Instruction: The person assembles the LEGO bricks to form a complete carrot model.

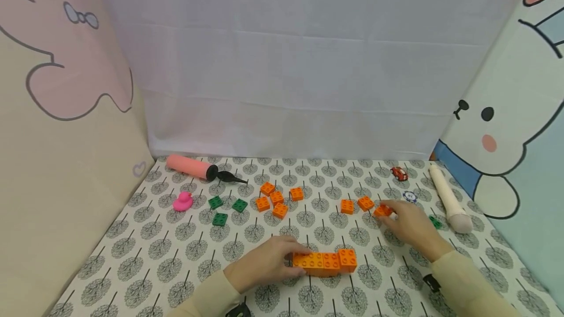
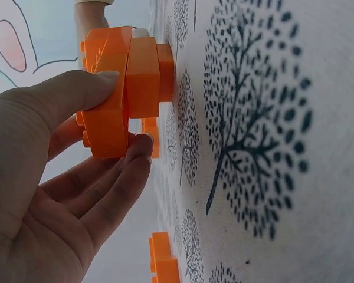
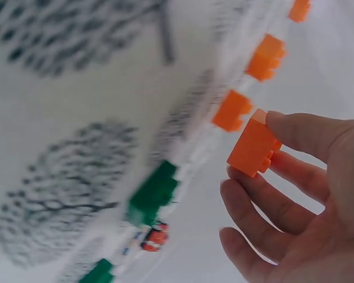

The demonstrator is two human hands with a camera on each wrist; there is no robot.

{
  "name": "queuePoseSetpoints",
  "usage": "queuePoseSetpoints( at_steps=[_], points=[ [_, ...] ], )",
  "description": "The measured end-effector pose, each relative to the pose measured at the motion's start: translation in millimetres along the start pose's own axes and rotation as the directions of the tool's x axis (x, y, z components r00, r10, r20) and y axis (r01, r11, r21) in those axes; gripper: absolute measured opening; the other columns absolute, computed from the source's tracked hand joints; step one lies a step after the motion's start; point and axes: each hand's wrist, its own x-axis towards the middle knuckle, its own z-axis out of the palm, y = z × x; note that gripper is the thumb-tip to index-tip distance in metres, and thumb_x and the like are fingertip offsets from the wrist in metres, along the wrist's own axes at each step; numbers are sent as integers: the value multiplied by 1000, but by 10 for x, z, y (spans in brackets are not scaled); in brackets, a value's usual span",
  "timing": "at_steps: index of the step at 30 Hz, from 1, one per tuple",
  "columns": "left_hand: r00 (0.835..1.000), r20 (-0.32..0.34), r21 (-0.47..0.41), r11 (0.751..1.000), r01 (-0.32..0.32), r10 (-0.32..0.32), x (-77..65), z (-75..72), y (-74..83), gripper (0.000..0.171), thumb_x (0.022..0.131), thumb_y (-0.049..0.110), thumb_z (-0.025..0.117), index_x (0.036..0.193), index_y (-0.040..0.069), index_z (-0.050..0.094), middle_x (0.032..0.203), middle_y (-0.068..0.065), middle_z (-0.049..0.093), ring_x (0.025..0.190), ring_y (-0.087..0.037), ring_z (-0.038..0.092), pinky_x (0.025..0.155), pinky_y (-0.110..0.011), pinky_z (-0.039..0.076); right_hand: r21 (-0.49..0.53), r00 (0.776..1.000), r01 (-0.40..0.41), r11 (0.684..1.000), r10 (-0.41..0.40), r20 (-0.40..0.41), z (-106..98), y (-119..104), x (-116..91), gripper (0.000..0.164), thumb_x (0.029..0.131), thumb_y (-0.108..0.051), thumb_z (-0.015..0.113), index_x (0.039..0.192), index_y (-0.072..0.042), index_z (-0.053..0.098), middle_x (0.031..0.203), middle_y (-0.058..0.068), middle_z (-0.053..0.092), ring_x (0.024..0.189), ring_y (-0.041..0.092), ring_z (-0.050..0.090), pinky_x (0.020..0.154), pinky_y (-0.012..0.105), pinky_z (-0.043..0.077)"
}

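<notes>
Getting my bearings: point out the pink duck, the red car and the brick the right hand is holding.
Pink duck (image 1: 182,202): head view, on its body.
Red car (image 1: 399,174): head view, middle of its body.
Held brick (image 3: 248,150): right wrist view, on its smooth side.

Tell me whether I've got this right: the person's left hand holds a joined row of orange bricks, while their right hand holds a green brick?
Not quite: the right hand holds an orange brick, not a green one, as the right wrist view shows. The left hand does hold a joined row of orange bricks.
</notes>
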Motion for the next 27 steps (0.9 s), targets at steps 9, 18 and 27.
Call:
queuePoseSetpoints(
  at_steps=[9,18,27],
  points=[
    [1000,-6,5,1000,-1,1,12,0,-19,45,88,36,75,131,27,66,114,10,65,95,2,56,85,-21,52,69,978,193,979,-187,-89,-142,-513,-207,41,91,-15,73,130,-8,65,117,13,67,102,32,65,81,50,56],
    [1000,-9,16,1000,-2,2,18,4,-24,44,87,37,75,130,29,66,116,9,65,98,0,57,88,-23,52,123,879,472,873,-455,-142,-50,-943,-405,42,86,-16,78,127,-21,68,119,-5,66,107,18,65,85,38,58],
    [1000,-14,25,1000,-14,15,3,15,-4,43,88,35,75,129,27,67,111,10,66,91,3,56,82,-18,51,167,831,556,814,-545,-110,94,-1040,-518,39,88,-18,76,126,-24,69,115,-9,64,101,10,61,81,30,57]
  ],
)
